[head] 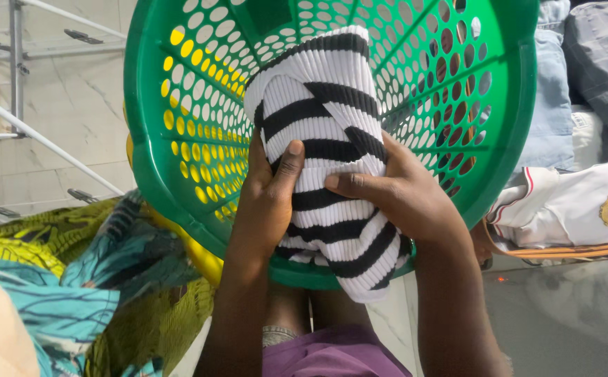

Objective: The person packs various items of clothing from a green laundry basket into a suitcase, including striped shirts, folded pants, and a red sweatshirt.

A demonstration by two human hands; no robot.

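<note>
Pale marble-look tiles (73,105) with grey veining fill the background at the left, crossed by the thin bars of one metal rack (16,70). Against them stands one round green plastic basket (150,153), tipped so its open mouth faces the camera; its wall is smooth, glossy and pierced with rows of oval holes between solid ribs, and something yellow (199,255) shows through the holes and under the rim on the left side. One ribbed knit cloth (321,119), white with black stripes, is bunched into a thick roll that lies partly inside the basket and hangs out over its lower rim. Two hands hold it: the left hand (265,206) is curled around the left side of the roll with the thumb pressed up along the stripes, and the right hand (394,192) is wrapped over the right side, thumb laid across the front. At the lower left lies soft printed fabric (59,279) in teal, yellow and green leaf patterns. At the right lie pale blue denim (551,98) and one white garment (576,206) with red trim and a sewn badge. A strip of purple cloth (332,352) shows at the bottom between the forearms.
</note>
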